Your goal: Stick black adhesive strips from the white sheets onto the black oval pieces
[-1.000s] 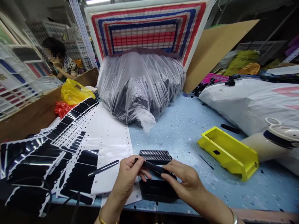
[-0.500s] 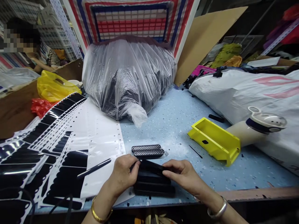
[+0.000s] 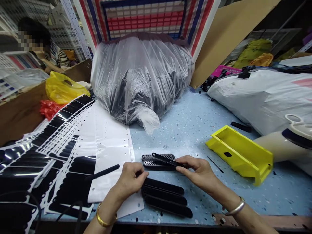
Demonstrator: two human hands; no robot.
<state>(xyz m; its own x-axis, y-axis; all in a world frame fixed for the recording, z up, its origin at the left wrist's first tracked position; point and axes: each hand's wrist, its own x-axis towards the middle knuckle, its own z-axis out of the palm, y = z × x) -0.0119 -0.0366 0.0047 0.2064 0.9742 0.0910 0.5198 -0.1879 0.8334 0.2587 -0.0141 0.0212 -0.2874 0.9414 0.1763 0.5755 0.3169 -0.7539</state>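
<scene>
My right hand (image 3: 197, 169) pinches one end of a slim black strip with a small hole at its far tip (image 3: 161, 158). It slants over two black pieces with a lattice surface (image 3: 147, 157), which lie side by side. My left hand (image 3: 133, 180) is closed, thumb against forefinger; whatever is in the pinch cannot be made out. Just below and between my hands, several smooth black rounded-end strips (image 3: 167, 198) lie stacked in a row on the table. A single black strip (image 3: 104, 171) rests on the white sheets (image 3: 109, 143) to the left.
Sheets of black stickers (image 3: 70, 182) spread over the left side. A large plastic bag (image 3: 143, 78) of dark items stands behind. At right are a yellow holder (image 3: 243, 152), a bottle (image 3: 273, 144) and a white sack (image 3: 253, 97). A person (image 3: 56, 58) sits at the far left.
My right hand has raised a black strip away from the near row and over the lattice pieces. My left hand stays by the row's left end. The view has shifted slightly.
</scene>
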